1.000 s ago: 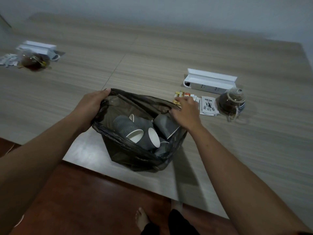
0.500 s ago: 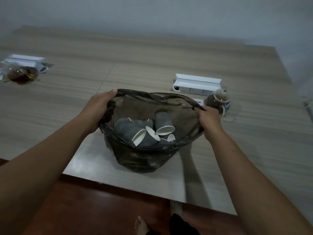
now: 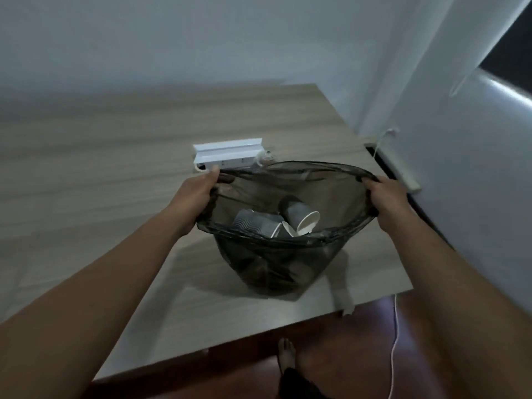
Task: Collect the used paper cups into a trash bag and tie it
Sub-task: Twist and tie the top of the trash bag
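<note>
A dark see-through trash bag [image 3: 273,263] stands on the wooden table [image 3: 100,174] near its front right corner, its mouth stretched wide. Several grey ribbed paper cups [image 3: 299,216] with white insides lie in it on their sides. My left hand [image 3: 198,197] grips the left side of the bag's rim. My right hand [image 3: 385,197] grips the right side of the rim. Both hands hold the mouth pulled apart above the table.
A white power strip box [image 3: 227,154] sits on the table just behind the bag, with a glass teapot [image 3: 266,159] mostly hidden behind the rim. A white wall and window blind stand close on the right. A white cable [image 3: 395,341] and my bare foot [image 3: 286,352] are on the brown floor.
My right hand moved from the rim's back edge to its right side and both hands pulled the mouth wide. The view swung right, so the left teapot and tea packets are out of sight.
</note>
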The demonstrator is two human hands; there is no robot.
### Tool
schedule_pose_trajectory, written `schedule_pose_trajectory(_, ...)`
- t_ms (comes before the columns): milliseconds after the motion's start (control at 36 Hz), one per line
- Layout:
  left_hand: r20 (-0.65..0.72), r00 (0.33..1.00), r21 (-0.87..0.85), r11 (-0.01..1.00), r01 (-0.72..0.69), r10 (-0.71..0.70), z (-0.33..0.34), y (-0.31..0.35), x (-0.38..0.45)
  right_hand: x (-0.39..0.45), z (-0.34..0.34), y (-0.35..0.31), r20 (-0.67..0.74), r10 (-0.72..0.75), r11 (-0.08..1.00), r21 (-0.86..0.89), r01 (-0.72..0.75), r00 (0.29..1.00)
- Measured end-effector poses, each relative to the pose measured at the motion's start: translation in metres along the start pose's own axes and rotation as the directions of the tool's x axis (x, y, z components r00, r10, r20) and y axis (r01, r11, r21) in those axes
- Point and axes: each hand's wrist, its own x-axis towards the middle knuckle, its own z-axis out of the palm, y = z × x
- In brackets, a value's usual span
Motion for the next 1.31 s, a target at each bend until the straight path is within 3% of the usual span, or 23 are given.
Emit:
schedule_pose_trajectory(167,0.063,0.995,0.113,0.990,-0.089,0.082,0.063,0.015,0.002,0.017,-0.074,0.001,-0.104,-0.018,0.992,0.123,0.030,0.994)
schedule_pose_trajectory(250,0.214,0.974,0.161,0.980,-0.115,0.079,0.089,0.018,0.001,0.043,-0.115,0.016,-0.141,0.002,0.979,0.202,0.026,0.990)
schedule_pose_trajectory(306,0.270,0.962,0.313,0.941,-0.125,0.037,0.106,0.019,0.000,0.067,-0.143,0.032,-0.146,0.054,0.970,0.244,-0.017,0.988)
schedule_pose_trajectory(444,0.185,0.982,0.596,0.791,-0.135,0.029,0.124,0.016,0.004,0.074,-0.180,0.029,-0.080,0.106,0.966,0.245,-0.083,0.991)
schedule_pose_trajectory(611,0.090,0.994,0.693,0.720,-0.016,-0.064,0.132,0.028,0.010,0.102,-0.227,0.035,0.154,0.038,0.990,-0.142,-0.016,0.987)
schedule_pose_trajectory(722,0.111,0.976,0.764,0.644,0.037,-0.188,0.138,0.045,0.003,0.119,-0.255,0.038,0.305,0.058,0.860,-0.500,0.108,0.951)
schedule_pose_trajectory(861,0.127,0.947,0.806,0.587,0.075,-0.294,0.147,0.064,-0.009,0.131,-0.267,0.039,0.411,0.119,0.805,-0.573,0.155,0.904)
schedule_pose_trajectory(944,0.107,0.983,0.786,0.618,0.010,-0.152,0.154,0.072,-0.006,0.139,-0.266,0.040,0.339,-0.041,0.873,-0.445,0.198,0.940)
schedule_pose_trajectory(1028,0.122,0.989,0.568,0.812,-0.135,0.079,0.167,0.070,0.001,0.150,-0.263,0.044,0.244,-0.167,0.934,-0.271,0.232,0.955)
schedule_pose_trajectory(1083,0.094,0.991,0.186,0.976,-0.111,0.094,0.180,0.058,0.005,0.154,-0.258,0.051,0.223,-0.167,0.973,-0.121,0.197,0.960)
schedule_pose_trajectory(1111,0.093,0.993,-0.036,0.997,-0.066,0.069,0.188,0.052,0.007,0.155,-0.254,0.052,0.221,-0.133,0.989,-0.037,0.145,0.966)
schedule_pose_trajectory(1167,0.159,0.986,-0.381,0.924,0.022,0.042,0.205,0.037,0.011,0.156,-0.246,0.058,0.238,-0.023,0.983,0.181,-0.021,0.971)
schedule_pose_trajectory(1222,0.171,0.984,-0.634,0.770,0.074,0.045,0.222,0.020,0.018,0.158,-0.238,0.070,0.306,0.082,0.913,0.358,-0.194,0.949)
schedule_pose_trajectory(1306,0.026,0.997,-0.767,0.638,0.063,-0.066,0.244,0.000,0.034,0.165,-0.223,0.088,0.395,0.136,0.780,0.523,-0.344,0.909)
